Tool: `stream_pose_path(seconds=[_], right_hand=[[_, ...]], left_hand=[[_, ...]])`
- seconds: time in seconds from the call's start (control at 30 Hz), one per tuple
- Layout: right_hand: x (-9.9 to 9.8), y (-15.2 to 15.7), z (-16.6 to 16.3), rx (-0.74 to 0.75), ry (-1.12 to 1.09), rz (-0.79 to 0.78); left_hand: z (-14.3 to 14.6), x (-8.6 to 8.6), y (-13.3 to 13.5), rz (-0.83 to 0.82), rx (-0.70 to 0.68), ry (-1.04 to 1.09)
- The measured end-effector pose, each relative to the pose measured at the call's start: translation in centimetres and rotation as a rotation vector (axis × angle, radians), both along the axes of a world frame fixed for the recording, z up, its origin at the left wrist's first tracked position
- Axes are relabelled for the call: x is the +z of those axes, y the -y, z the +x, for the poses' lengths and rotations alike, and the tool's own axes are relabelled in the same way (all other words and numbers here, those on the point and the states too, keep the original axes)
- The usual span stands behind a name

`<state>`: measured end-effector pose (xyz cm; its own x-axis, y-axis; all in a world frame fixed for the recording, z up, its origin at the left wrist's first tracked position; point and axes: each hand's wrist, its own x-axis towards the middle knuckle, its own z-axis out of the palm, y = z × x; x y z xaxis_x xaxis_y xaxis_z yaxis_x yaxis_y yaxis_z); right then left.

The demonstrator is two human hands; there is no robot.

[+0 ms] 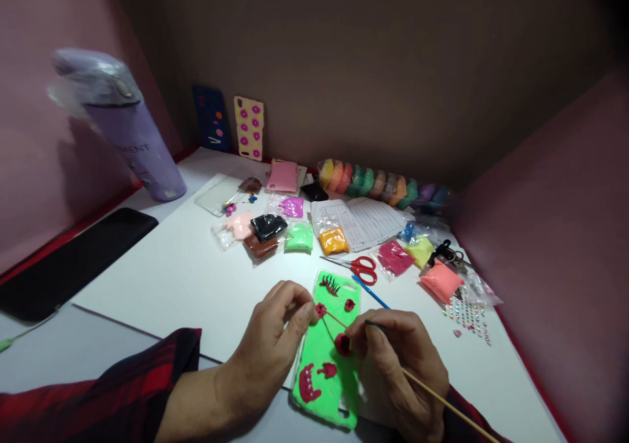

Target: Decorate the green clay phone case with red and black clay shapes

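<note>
A phone case covered in bright green clay (328, 358) lies on the white sheet near the front edge, with small dark red clay shapes on it. My left hand (275, 345) rests at the case's left edge, its fingers pinched together at a small red clay piece (321, 310). My right hand (393, 364) is closed round a thin wooden stick (442, 400), whose tip reaches toward that red piece. A round red clay ball (343, 344) sits by my right thumb on the case.
Red scissors (362, 269) and a blue tool (372, 294) lie just behind the case. Several small bags of coloured clay (299, 236) and a printed sheet (363, 220) fill the middle. A purple bottle (132, 135) stands far left, a black phone (69, 259) left, rhinestone stickers (466, 315) right.
</note>
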<state>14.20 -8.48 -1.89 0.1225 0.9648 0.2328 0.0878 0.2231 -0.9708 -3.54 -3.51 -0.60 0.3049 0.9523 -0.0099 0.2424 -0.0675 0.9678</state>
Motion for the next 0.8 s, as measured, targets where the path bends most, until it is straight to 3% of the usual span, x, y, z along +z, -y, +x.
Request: stream_pose_path(seconds=[0.33,0.8], right_hand=[[-1.0,0.1,0.4,0.011,0.016,-0.033],[-0.7,0.1,0.3,0.006,0.014,-0.035]], left_hand=[[0.1,0.0,0.1,-0.002,-0.002,-0.006],[-0.1,0.0,0.1,0.004,0.001,-0.008]])
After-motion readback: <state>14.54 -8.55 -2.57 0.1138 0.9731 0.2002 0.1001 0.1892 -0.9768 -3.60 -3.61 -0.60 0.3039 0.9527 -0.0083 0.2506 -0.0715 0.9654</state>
